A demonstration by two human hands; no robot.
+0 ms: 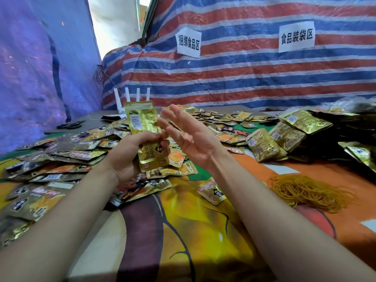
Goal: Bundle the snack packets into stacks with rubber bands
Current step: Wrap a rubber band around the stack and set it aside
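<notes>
Gripping a small stack of snack packets (142, 121) upright in the left hand (128, 159), with fingers curled round its lower half, above the middle of the counter (203, 231). Holding the right hand (193, 143) flat and open just right of the stack, with fingers (177, 113) straight and spread, carrying nothing.

Probably squaring up the edges before banding, going by that flat palm. Struggling to count the packets from this angle, maybe only a few.

Tips for doing this bit well:
- tapping the long edge with the palm and lining up all the corners
- keeping the left grip low, leaving the top half free for a band
- not squeezing hard enough to bow the foil
- then reaching near-right for the rubber bands (309, 192), teasing just one out of that tangled-looking heap

Also seeing loose packets (67, 153) scattered over the left and far side, and finished bundles (262, 145) sitting far right, apart from the bands.
</notes>
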